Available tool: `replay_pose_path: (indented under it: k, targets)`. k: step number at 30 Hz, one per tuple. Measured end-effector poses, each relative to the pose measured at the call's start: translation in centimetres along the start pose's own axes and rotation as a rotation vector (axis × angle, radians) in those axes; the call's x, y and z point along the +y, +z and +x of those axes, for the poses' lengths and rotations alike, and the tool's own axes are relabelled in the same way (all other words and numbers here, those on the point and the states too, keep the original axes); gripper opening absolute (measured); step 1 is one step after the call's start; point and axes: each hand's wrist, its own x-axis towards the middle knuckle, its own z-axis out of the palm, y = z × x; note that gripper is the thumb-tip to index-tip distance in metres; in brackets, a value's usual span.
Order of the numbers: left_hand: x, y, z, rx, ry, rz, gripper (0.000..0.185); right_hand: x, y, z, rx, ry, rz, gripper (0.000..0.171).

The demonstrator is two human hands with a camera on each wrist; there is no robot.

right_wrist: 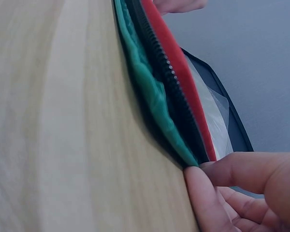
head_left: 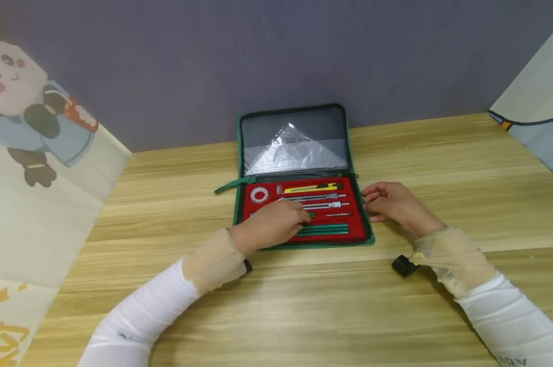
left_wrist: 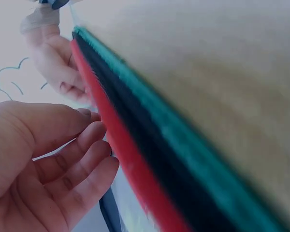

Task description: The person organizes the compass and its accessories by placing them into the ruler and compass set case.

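A green zip case (head_left: 323, 246) lies open on the table, its red insert (head_left: 361, 224) filled with drawing tools. My left hand (head_left: 274, 224) reaches over the lower left of the insert, fingers bent, fingertips at a green piece (head_left: 312, 215). In the left wrist view, those fingertips meet the red surface's edge; I cannot tell if they grip anything. My right hand (head_left: 393, 204) pinches the case's right edge, thumb and forefinger on the green border (right_wrist: 154, 92) in the right wrist view. Green rods (head_left: 327, 230) lie in the insert beside the left hand.
The insert also holds a yellow cutter knife (head_left: 310, 188), a compass (head_left: 324, 205) and a round white protractor (head_left: 259, 194). Clear plastic (head_left: 295, 153) sits in the raised lid (head_left: 262, 125), against the grey wall (head_left: 281, 61). A green strap (head_left: 228, 186) sticks out left.
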Motion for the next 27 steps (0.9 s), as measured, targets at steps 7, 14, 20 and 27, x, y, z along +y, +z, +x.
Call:
replay_pose_path:
  k: [7, 14, 20, 27]
  targets:
    - [-2.8, -1.1, -0.9, 0.106, -0.034, -0.075, 0.020, 0.0, 0.0, 0.0, 0.010, -0.001, -0.003, 0.043]
    - [-7.8, -2.4, -1.3, 0.210, -0.194, -0.134, 0.019, 0.3, -0.3, -0.1, 0.016, 0.004, -0.005, 0.043]
    - [-12.8, -2.6, -1.2, 0.272, -0.375, -0.261, 0.025, 0.4, -0.5, -0.3, 0.021, 0.008, -0.005, 0.042]
    - [-16.8, -1.9, -0.2, 0.370, -0.542, -0.427, 0.032, 0.5, -0.3, -0.5, 0.022, -0.004, 0.002, 0.043]
